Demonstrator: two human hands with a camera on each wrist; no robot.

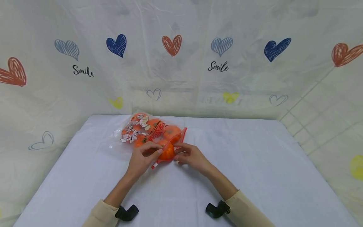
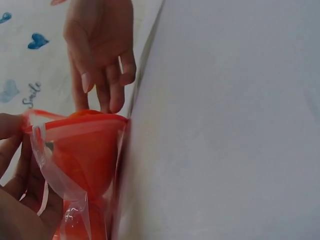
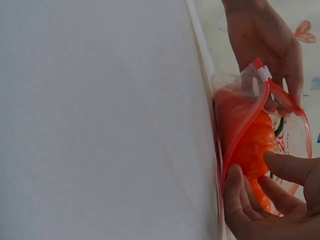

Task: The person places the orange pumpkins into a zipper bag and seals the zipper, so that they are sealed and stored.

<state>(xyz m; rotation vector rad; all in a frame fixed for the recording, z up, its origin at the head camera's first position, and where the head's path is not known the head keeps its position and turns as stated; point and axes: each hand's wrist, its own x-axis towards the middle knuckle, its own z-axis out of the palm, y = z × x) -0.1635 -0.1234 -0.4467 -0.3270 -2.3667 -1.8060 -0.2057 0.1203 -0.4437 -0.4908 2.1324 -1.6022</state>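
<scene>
A clear printed slider bag (image 1: 157, 130) with a red zip lies at the table's far side, several orange toy pumpkins showing through its wall. At its parted mouth sits an orange pumpkin (image 3: 252, 145), ribbed and shiny. My left hand (image 1: 141, 159) pinches the bag's red rim (image 2: 82, 124) on the left. My right hand (image 1: 193, 156) is at the right of the mouth; its thumb touches the pumpkin and its fingers lie loosely beside the rim. The white slider (image 3: 264, 74) sits near one end of the zip. Part of the pumpkin is hidden inside the bag.
A white cloth covers the table (image 1: 241, 164). Behind it hangs a pale curtain (image 1: 187, 19) printed with hearts and "Smile". Black wrist cameras are strapped near both cuffs, the left camera (image 1: 127, 213) and the right camera (image 1: 217, 209).
</scene>
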